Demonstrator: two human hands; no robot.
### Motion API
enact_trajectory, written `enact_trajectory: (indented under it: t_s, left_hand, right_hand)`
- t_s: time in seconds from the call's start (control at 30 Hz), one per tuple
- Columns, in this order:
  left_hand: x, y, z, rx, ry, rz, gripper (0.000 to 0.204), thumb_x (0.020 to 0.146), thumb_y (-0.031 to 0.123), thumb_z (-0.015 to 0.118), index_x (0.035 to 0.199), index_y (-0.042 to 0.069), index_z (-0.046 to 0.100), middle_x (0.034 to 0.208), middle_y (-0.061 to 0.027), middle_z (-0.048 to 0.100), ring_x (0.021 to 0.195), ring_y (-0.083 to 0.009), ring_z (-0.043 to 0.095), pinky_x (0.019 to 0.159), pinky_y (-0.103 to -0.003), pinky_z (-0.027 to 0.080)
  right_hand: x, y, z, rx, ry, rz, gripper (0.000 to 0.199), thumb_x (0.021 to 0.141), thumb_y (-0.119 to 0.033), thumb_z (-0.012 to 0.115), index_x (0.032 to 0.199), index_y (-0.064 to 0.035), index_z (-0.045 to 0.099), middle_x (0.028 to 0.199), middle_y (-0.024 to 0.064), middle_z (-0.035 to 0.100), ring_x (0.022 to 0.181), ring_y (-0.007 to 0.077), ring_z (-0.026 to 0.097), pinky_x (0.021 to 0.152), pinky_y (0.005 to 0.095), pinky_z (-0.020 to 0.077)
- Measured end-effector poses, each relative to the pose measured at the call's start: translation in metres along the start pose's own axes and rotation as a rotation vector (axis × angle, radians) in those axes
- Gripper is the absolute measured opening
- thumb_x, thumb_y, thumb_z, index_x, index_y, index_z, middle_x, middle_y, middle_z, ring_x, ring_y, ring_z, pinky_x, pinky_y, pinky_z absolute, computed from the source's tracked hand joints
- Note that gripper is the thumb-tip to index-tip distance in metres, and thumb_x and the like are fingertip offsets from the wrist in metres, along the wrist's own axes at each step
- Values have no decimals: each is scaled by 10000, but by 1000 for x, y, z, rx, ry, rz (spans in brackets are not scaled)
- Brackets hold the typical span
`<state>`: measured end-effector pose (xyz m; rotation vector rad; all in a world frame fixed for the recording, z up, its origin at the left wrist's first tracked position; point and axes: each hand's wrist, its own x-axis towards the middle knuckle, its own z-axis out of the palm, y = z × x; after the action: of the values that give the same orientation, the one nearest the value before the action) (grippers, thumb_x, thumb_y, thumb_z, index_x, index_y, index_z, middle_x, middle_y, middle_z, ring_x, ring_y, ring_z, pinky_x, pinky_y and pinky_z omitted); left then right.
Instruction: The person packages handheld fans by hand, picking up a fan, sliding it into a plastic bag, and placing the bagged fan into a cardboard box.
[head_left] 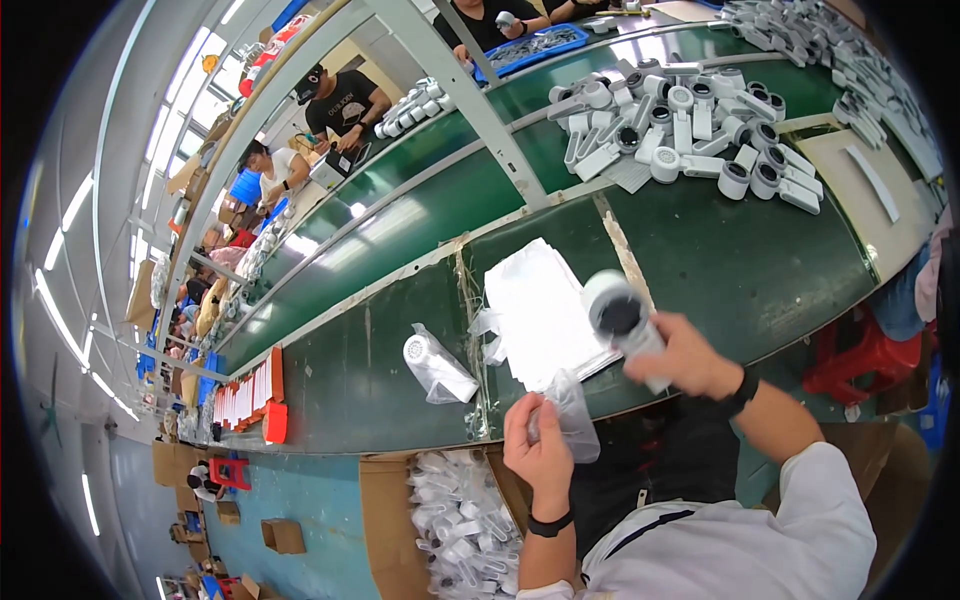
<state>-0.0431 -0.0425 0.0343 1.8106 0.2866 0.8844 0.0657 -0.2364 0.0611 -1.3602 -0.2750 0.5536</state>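
My right hand (688, 358) is closed round the handle of a white handheld device (612, 300) with a round head and a dark face; it looks like a small handheld fan and is a little blurred. My left hand (538, 440) pinches a clear plastic bag (572, 415) at the table's near edge, lower and to the left of the device. Beyond both hands lies a stack of flat white bags or sheets (540, 310). To the left of the stack, a similar device in a clear bag (438, 366) rests on the green table (345, 400).
Many loose white devices (690, 130) are heaped at the far right. Below the table edge stands a cardboard box (388, 530) of bagged devices. A metal post (490, 120) rises beyond the table. Orange-red holders (270, 395) sit at left; a red stool (865, 355) stands right. Other people work opposite.
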Motion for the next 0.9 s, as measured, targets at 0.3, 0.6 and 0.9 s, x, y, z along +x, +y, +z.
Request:
enact_trajectory:
  t_s: [0.3, 0.6, 0.9]
  left_hand:
    - [-5, 3, -1, -332, -35, -205, 218, 857, -6, 650, 1072, -32, 622, 977, -78, 646, 879, -148, 605, 817, -265, 482]
    - [10, 2, -25, -475, -433, -577, 165, 903, 45, 600, 1031, -47, 648, 930, -55, 676, 826, -113, 624, 750, -235, 482]
    - [5, 4, -9, -325, 16, -390, 110, 888, 43, 647, 980, -18, 647, 843, -13, 646, 713, -51, 561, 631, -181, 432]
  right_hand:
    - [-2, 18, 49, 21, 39, -51, 379, 697, -119, 771, 1028, 0, 631, 935, 30, 657, 842, 92, 596, 770, 273, 488]
    - [5, -7, 39, -134, -102, -147, 409, 687, -122, 761, 1053, 1, 626, 946, 31, 664, 876, 97, 592, 790, 276, 482]
    - [-26, 14, 49, -209, 264, -395, 438, 698, -129, 771, 1074, 10, 597, 881, 131, 691, 803, 137, 657, 723, 302, 525]
